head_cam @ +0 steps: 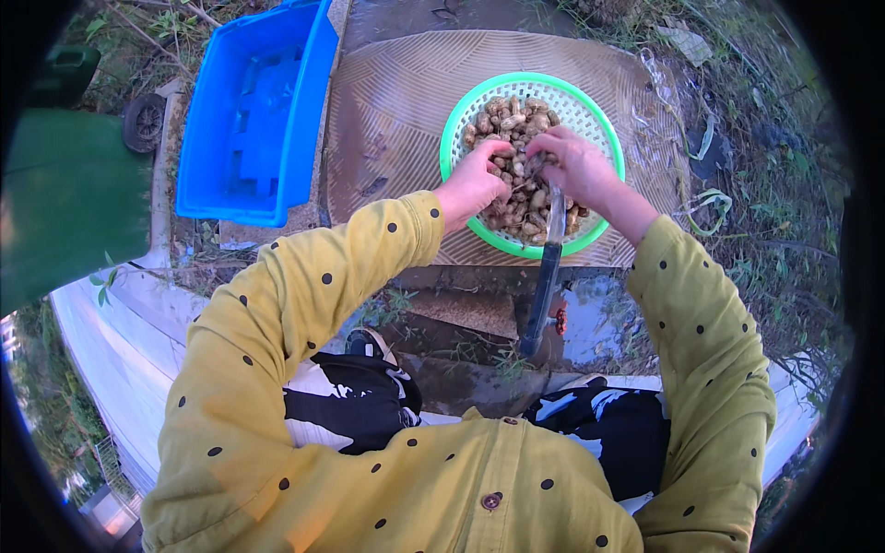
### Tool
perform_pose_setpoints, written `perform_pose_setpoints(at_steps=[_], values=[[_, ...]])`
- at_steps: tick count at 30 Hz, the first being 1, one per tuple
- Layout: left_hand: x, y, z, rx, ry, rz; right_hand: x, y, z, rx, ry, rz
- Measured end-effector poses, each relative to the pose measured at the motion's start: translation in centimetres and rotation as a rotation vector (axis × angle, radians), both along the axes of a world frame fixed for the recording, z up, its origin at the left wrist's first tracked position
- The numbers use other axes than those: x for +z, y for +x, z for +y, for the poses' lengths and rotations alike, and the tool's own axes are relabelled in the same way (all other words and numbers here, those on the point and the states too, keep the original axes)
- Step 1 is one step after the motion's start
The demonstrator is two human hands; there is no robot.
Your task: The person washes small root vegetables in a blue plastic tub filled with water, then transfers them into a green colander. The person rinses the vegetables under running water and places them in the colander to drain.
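Unshelled peanuts point(532, 200) fill much of a white plastic colander with a bright green rim point(451, 131). My left hand point(476, 181) reaches into its left side, thumb and fingers spread against the peanuts. From the right, my right hand point(579, 169) pinches a small clump of wet, dark peanuts point(539, 163) above the pile. Clear water point(556, 218) streams from a black pipe point(541, 294) into the colander, just below my right hand. Some of the peanuts are hidden beneath my hands.
The colander stands on a wet, ridged slab point(387, 138). A blue plastic crate point(256, 117) is to its left, beside a green wheeled bin point(72, 200). A red valve handle point(561, 319) sits by the pipe. Plastic strips point(712, 204) and weeds point(774, 207) lie right.
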State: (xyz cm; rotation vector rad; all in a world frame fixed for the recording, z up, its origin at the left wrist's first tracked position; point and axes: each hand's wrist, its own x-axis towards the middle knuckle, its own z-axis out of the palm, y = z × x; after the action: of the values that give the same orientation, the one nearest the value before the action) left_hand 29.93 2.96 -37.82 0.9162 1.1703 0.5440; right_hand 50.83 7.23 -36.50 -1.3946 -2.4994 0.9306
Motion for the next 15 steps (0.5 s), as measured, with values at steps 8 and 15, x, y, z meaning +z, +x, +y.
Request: perform_pose_setpoints(at_steps=[8, 15], values=[[2.0, -1.1, 2.7, -0.136, 0.342, 0.204, 4.4, 1.9, 0.7, -0.418, -0.547, 0.319], [4.7, 0.1, 3.0, -0.216, 0.249, -0.133, 7.0, 1.3, -0.9, -0.462, -0.751, 0.717]])
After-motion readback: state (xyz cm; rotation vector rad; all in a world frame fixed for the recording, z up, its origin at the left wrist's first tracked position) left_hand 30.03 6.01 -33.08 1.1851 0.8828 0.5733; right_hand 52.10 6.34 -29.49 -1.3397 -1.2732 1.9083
